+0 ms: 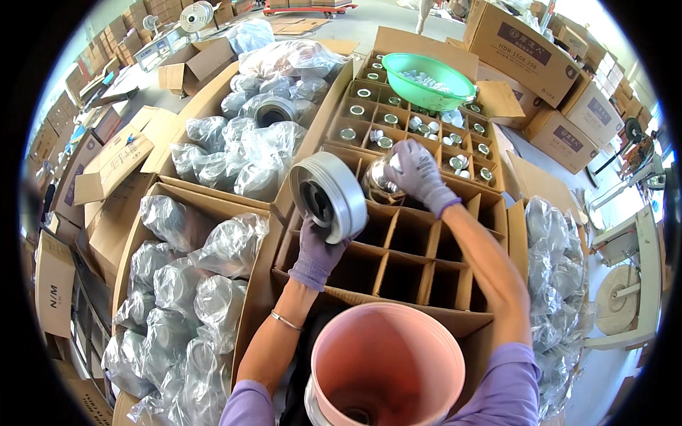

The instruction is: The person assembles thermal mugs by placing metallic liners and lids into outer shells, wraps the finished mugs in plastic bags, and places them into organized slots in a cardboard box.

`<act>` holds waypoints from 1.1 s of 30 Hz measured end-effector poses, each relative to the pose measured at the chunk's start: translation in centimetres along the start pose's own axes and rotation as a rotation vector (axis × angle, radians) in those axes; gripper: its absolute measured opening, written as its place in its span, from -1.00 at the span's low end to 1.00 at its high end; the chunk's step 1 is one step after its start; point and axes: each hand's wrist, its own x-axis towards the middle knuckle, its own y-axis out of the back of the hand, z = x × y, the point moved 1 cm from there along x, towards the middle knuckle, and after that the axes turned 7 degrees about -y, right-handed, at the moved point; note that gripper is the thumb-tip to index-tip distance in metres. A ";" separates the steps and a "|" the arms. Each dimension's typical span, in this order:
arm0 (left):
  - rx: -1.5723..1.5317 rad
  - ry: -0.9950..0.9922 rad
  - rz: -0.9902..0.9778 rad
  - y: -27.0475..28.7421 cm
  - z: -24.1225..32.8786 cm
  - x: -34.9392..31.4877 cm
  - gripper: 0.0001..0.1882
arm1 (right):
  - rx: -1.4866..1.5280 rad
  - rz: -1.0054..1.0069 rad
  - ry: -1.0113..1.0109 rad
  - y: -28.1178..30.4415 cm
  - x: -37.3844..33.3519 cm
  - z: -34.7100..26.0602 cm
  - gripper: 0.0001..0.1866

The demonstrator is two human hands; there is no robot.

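My left hand (317, 257), in a grey-purple glove, is closed around the lower side of a thick grey cylinder (347, 200) with ridged rings at its end. The cylinder is tilted, and its dark hollow inside faces left. My right hand (420, 172), gloved alike, reaches over the divided carton (323, 282) with its fingers curled on a shiny metal round part (378, 177) at one of the compartments. How much of that part sits inside the cell is hidden. In the far compartments stand parts with round silver tops (347, 133), some with small white pieces beside them.
A pink bucket (330, 348) stands directly before me. Cartons of plastic-wrapped parts (220, 305) flank me on the left, with more wrapped parts (550, 277) at right. A green basin (405, 89) of small white pieces rests on the divided carton's far end. Stacked boxes (526, 50) rise behind.
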 end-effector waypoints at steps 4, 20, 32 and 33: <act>0.062 0.203 0.167 -5.7 -2.1 -0.4 -0.40 | -0.065 0.197 0.412 14.7 -2.1 -4.8 -0.70; 1.562 -0.887 -0.641 -7.1 1.4 -9.1 -0.43 | 1.523 0.047 -0.272 19.0 -15.5 -10.4 0.17; 0.670 -0.056 -0.448 -8.1 2.5 -19.1 -0.26 | 1.516 -0.704 -0.291 18.2 -18.1 -12.5 -0.38; 0.544 -0.020 -0.353 -6.9 2.7 -18.6 -0.29 | 1.511 -0.761 -0.261 18.3 -17.7 -12.5 -0.34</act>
